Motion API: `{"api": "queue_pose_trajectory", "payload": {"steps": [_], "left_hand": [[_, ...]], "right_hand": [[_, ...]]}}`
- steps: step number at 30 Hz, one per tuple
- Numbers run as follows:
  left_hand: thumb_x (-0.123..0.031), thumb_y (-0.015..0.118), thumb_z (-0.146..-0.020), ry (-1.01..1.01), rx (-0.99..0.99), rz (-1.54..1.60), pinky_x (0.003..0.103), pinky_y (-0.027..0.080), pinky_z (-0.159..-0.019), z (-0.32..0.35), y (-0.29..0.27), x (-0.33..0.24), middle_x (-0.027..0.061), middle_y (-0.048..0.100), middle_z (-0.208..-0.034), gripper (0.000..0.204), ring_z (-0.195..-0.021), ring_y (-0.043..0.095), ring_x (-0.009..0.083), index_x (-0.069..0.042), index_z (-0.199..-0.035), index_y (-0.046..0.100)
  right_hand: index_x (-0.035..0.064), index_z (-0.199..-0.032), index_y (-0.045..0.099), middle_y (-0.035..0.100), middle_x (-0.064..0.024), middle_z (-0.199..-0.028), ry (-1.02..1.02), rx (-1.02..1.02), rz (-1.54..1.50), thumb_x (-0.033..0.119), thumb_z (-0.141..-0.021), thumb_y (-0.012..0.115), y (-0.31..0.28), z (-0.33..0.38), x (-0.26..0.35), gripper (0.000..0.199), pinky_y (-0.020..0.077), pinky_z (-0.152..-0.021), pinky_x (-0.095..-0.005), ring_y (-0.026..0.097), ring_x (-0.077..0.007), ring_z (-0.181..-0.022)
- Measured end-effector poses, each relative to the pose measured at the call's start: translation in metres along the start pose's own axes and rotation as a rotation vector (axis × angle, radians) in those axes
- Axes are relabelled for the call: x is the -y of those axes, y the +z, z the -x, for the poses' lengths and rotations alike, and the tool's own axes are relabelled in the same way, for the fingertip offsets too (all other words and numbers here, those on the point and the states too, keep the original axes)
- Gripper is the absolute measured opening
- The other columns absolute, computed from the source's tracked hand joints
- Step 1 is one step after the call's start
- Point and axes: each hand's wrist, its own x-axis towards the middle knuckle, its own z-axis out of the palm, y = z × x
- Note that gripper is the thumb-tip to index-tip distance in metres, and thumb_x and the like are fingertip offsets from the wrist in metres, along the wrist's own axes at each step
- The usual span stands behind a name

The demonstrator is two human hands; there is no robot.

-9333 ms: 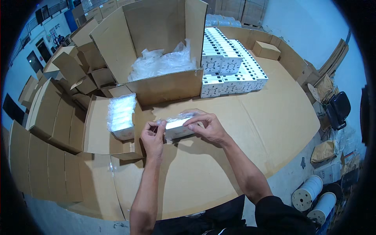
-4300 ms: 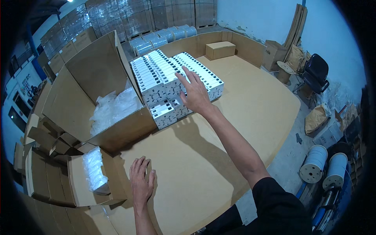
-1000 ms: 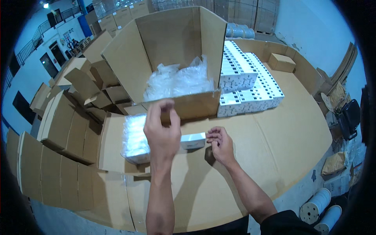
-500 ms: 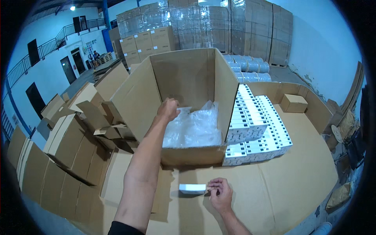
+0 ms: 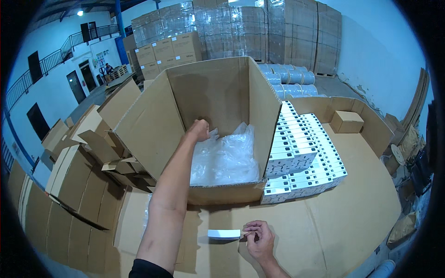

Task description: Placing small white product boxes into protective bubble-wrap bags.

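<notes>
Now the left hand (image 5: 200,130) has reached farther into the big carton (image 5: 218,129), fingers closed on clear plastic bags (image 5: 227,155); the right hand (image 5: 259,236) still pinches the small white box (image 5: 224,234) on the surface (image 5: 333,222).

Open carton (image 5: 222,92): top clear, my left grip (image 5: 200,129) inside above plastic bags (image 5: 227,157). White box stack (image 5: 301,157) blocks right side. Bare table (image 5: 333,231) right: free passage. Flattened cartons (image 5: 69,185) crowd left.
</notes>
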Motion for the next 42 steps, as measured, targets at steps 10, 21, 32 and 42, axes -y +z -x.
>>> {"api": "queue_pose_trajectory", "payload": {"steps": [10, 21, 32, 42], "left_hand": [[-0.010, 0.078, -0.074, -0.018, -0.123, 0.185, 0.040, 0.052, -0.068, 0.011, -0.018, 0.008, 0.0143, 0.066, -0.072, 0.018, -0.072, 0.065, 0.0225, -0.001, -0.076, 0.063], [-0.002, 0.078, -0.074, -0.095, -0.409, 0.202, 0.047, 0.055, -0.083, 0.020, -0.042, -0.005, 0.0230, 0.072, -0.095, 0.027, -0.098, 0.069, 0.0398, 0.002, -0.099, 0.069], [-0.012, 0.083, -0.071, -0.236, -0.367, 0.175, 0.045, 0.056, -0.080, 0.024, -0.051, -0.007, 0.0215, 0.073, -0.099, 0.036, -0.094, 0.071, 0.0366, -0.001, -0.104, 0.072], [-0.016, 0.078, -0.084, -0.111, -0.599, 0.840, 0.033, 0.053, -0.078, 0.018, -0.083, 0.010, 0.0070, 0.072, -0.095, 0.030, -0.085, 0.065, 0.0150, 0.002, -0.106, 0.072]], "right_hand": [[-0.0030, -0.105, 0.058, 0.071, -0.0132, -0.095, -0.020, -0.002, 0.030, -0.006, -0.086, 0.052, 0.002, -0.001, -0.003, 0.021, 0.0591, -0.072, -0.0302, 0.073, -0.0197, -0.087], [-0.0026, -0.103, 0.058, 0.071, -0.0126, -0.094, -0.012, 0.007, 0.036, -0.006, -0.085, 0.051, 0.000, 0.000, -0.003, 0.020, 0.0587, -0.071, -0.0294, 0.073, -0.0187, -0.084], [-0.0012, -0.102, 0.058, 0.070, -0.0109, -0.092, 0.004, 0.007, 0.062, -0.006, -0.086, 0.053, 0.000, -0.001, 0.002, 0.018, 0.0586, -0.070, -0.0293, 0.072, -0.0172, -0.083], [-0.0006, -0.102, 0.058, 0.070, -0.0114, -0.092, -0.006, 0.006, 0.073, -0.005, -0.087, 0.054, 0.000, 0.001, 0.005, 0.016, 0.0584, -0.070, -0.0292, 0.072, -0.0178, -0.082]]}}
